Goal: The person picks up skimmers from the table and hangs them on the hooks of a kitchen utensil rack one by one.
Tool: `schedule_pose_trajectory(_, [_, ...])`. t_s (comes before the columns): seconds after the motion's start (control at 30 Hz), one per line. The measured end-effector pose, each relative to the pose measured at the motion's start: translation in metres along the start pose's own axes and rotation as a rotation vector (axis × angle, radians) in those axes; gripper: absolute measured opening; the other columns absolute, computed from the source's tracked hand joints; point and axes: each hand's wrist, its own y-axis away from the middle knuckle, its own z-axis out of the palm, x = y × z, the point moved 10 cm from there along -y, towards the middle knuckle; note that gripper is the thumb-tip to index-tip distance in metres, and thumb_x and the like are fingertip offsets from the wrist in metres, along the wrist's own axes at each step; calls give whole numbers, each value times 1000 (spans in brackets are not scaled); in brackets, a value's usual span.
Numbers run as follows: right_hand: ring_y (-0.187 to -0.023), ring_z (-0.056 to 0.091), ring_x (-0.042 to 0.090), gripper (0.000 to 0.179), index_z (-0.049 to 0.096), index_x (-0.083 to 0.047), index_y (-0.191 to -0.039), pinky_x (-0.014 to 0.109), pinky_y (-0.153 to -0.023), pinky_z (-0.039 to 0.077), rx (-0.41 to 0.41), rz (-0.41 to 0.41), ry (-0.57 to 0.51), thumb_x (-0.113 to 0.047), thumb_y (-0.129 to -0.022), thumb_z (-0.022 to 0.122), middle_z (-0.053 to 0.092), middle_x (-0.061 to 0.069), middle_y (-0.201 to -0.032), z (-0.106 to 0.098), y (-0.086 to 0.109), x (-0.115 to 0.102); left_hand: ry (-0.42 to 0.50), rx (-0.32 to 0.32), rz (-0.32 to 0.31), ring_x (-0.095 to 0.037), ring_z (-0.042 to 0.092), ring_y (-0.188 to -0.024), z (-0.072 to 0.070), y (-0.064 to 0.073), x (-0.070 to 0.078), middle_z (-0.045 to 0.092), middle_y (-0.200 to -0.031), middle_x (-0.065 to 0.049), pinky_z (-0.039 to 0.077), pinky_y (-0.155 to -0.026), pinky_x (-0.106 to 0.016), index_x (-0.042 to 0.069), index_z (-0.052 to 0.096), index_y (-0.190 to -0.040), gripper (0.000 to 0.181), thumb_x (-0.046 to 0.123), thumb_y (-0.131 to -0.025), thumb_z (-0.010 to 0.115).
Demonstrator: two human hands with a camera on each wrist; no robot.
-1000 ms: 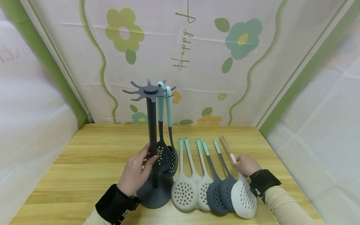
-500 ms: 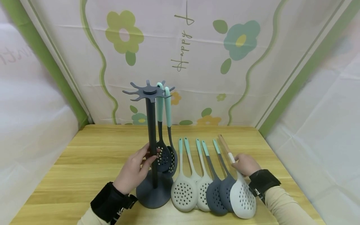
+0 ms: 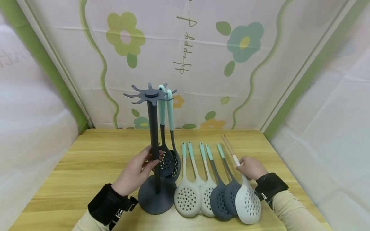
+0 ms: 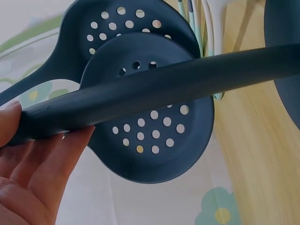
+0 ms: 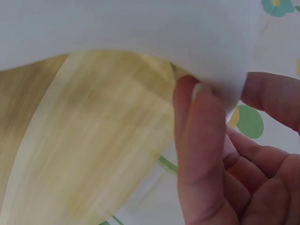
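Note:
My left hand (image 3: 133, 170) grips the dark post of a round-based utensil stand (image 3: 154, 128), thumb in front and fingers behind. Two dark slotted skimmers (image 3: 167, 163) with mint handles hang from the stand's right-hand hooks; in the left wrist view their perforated heads (image 4: 154, 136) overlap behind the post. At the right, my right hand (image 3: 252, 167) pinches the neck of a white skimmer (image 3: 248, 203) with a wooden handle end. In the right wrist view, the fingers (image 5: 201, 154) hold the skimmer's pale neck (image 5: 225, 70) from both sides.
Between stand and white skimmer, several skimmers lie in a row on the wooden table (image 3: 86, 179): pale ones (image 3: 188, 199) on the left, dark grey ones (image 3: 220, 202) on the right, heads toward me. A flower-patterned cloth (image 3: 162, 41) stands behind the table.
The white skimmer's wooden handle end has risen slightly and shifted left, still in my right hand. My left hand stays on the post. The whole view has drifted a little.

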Motion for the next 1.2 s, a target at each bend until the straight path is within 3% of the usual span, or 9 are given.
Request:
schedule_pose_trajectory(0.33, [-46, 53, 14, 35, 64, 15, -110, 26, -45, 46, -12, 0, -35, -13, -90, 66, 58, 6, -64, -4, 2, -3, -2, 26, 17, -29, 72, -101, -2, 1, 2, 72, -108, -15, 62, -77, -36, -7, 59, -127, 34, -1, -94, 61])
schedule_pose_trajectory(0.73, [-53, 58, 17, 36, 61, 15, -113, 31, -48, 51, 1, -10, -52, -13, -90, 67, 61, 8, -71, -15, 10, -11, -26, 61, 71, -28, 74, -95, -5, 0, 3, 74, -104, -14, 62, -76, -34, -8, 61, -126, 35, 0, -92, 64])
schedule_pose_trajectory(1.2, [-51, 56, 16, 36, 60, 14, -113, 32, -47, 50, 21, -23, -52, -12, -89, 68, 62, 7, -70, -22, 12, -18, -50, 131, 30, -26, 75, -90, -8, 1, -2, 77, -101, -15, 62, -72, -35, -3, 66, -124, 36, 2, -89, 69])
